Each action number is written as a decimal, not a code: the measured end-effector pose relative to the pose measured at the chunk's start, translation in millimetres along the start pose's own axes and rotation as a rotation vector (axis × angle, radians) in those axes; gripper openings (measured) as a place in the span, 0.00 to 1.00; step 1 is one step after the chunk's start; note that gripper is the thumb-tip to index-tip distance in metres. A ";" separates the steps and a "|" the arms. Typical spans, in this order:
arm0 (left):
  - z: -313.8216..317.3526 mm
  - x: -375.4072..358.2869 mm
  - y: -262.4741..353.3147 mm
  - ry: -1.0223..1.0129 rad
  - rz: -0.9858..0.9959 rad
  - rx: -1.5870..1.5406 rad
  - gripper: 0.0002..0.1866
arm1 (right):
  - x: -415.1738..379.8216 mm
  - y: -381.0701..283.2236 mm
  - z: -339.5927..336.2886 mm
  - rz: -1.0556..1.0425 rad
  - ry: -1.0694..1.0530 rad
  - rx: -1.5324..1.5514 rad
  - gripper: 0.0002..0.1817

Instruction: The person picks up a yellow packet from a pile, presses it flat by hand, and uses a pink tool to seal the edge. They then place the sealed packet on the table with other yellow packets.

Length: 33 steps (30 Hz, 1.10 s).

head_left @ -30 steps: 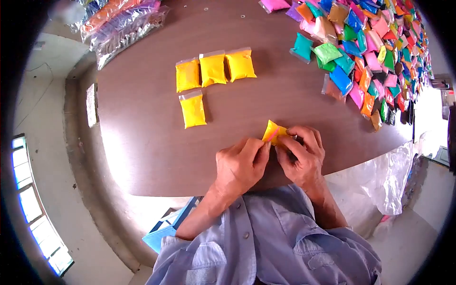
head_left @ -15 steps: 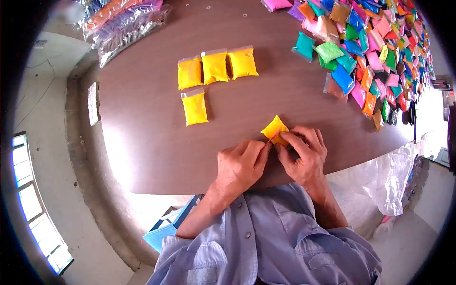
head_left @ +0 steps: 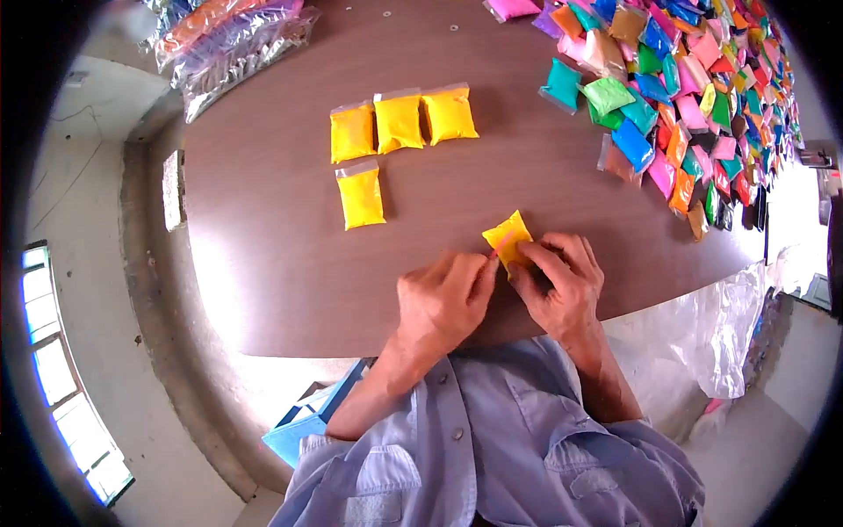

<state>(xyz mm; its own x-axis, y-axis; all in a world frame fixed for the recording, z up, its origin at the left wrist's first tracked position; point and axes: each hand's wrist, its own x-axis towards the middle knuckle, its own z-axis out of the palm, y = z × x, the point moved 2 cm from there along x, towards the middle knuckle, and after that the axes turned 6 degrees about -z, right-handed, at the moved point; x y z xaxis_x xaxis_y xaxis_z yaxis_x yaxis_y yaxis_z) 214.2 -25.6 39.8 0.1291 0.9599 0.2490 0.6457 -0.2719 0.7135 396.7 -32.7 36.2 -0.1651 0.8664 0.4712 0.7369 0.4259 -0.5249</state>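
A small plastic packet with yellow filling is held between my hands over the table, tilted, its lower part covered by fingers. My right hand grips its right side between thumb and fingers. At its left edge, my left hand is closed in a pinch where a thin pinkish line crosses the packet; the exact hold is partly hidden by the fingers. Several other yellow packets lie flat further up the table: three in a row, with the middle one between its neighbours, and a single packet below the row's left end.
A large heap of small multicoloured packets covers the table's right side. Larger clear bags with coloured contents lie at the upper left. Below the brown table's front edge are a blue crate at left and clear plastic sheeting at right.
My left hand has shifted slightly left and up along the held packet's edge. The packet has turned a little; my right hand stays nearly in place.
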 end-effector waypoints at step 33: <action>0.9 0.2 -8.7 -0.094 -0.019 -0.015 0.07 | -1.3 6.2 3.1 0.024 -0.024 0.021 0.18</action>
<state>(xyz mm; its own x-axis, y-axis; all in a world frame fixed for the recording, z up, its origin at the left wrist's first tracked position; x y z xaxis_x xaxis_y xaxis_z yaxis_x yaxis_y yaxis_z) 209.2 -23.0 33.0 0.1871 0.9669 0.1733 0.6377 -0.2538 0.7273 399.5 -30.4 30.1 -0.1637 0.8824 0.4411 0.7270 0.4101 -0.5507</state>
